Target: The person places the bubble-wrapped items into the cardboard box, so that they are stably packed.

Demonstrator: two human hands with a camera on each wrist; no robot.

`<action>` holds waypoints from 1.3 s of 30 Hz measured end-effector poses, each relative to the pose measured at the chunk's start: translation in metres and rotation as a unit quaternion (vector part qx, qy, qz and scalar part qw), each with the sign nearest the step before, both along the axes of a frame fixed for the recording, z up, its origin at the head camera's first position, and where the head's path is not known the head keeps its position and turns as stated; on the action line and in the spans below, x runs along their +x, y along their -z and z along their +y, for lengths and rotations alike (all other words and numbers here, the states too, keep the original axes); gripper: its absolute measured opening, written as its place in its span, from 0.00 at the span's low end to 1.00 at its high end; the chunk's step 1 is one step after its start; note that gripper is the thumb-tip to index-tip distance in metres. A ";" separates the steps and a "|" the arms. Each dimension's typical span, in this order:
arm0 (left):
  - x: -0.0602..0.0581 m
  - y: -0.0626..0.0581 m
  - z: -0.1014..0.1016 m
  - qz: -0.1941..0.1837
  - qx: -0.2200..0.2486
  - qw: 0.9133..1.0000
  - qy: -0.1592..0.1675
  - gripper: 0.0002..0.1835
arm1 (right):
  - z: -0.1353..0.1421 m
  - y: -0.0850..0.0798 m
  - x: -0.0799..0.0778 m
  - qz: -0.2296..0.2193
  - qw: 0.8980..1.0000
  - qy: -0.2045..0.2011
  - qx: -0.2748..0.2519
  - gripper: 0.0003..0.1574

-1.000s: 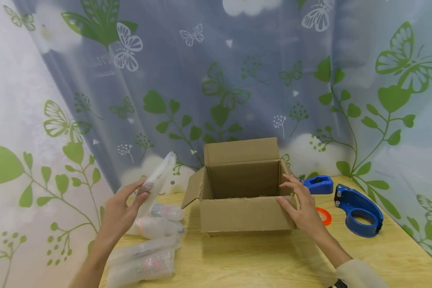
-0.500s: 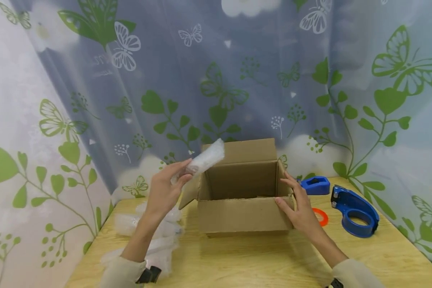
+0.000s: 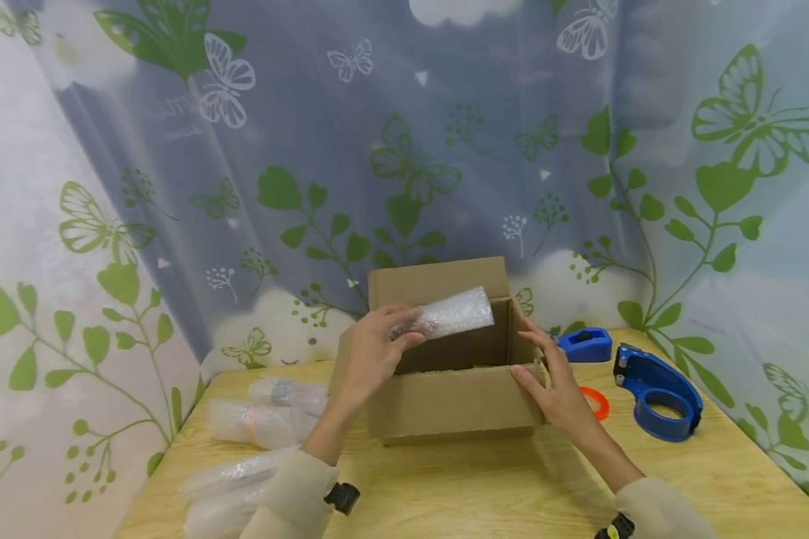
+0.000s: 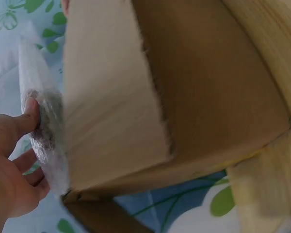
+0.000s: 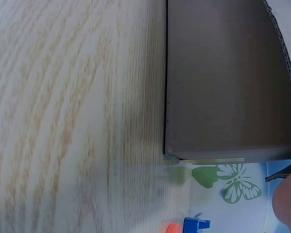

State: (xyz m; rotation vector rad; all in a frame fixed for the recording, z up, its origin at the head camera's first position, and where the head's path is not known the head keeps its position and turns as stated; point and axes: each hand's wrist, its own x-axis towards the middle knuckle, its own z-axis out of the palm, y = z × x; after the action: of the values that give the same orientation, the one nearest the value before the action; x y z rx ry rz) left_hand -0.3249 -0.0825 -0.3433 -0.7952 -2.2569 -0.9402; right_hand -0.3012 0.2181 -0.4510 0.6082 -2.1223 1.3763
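While the cardboard box (image 3: 455, 404) stood on the bench (image 3: 445, 486), its flaps spread, presumably for access from above, one bubble-wrapped packet (image 3: 455, 313) was held over its mouth, free end toward three o'clock and slightly raised. Left hand (image 3: 371, 348): clamped on the packet's nine-o'clock end, apparently leaving the rest unobstructed. Right hand (image 3: 558, 383): thumb and fingers gripped the box near its four-o'clock corner, probably for steadiness. Other wrapped packets (image 3: 263, 424): lay at eight to nine o'clock, seemingly within left-hand reach. Small blue dispenser (image 3: 589, 346): sat at two o'clock. Orange ring (image 3: 603, 404) and larger blue dispenser (image 3: 650, 376): lay around three, likely parked aside.
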 end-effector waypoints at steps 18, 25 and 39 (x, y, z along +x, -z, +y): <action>-0.013 0.034 0.021 -0.085 -0.099 0.991 -0.025 0.24 | -0.002 0.004 -0.002 -0.007 1.000 -0.014 -0.022 0.35; -0.016 0.034 0.022 -0.108 -0.104 0.989 -0.022 0.24 | -0.002 0.004 -0.002 -0.005 0.999 -0.008 -0.031 0.35; -0.017 0.031 0.023 -0.134 -0.107 0.985 -0.035 0.21 | -0.006 0.012 -0.007 0.029 0.998 0.023 -0.046 0.33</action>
State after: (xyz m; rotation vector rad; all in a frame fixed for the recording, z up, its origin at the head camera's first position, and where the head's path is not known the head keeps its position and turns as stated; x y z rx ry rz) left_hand -0.3420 -0.0598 -0.3748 -0.7084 -2.6355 -0.8223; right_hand -0.3085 0.2124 -0.4627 0.5539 -2.0028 1.4049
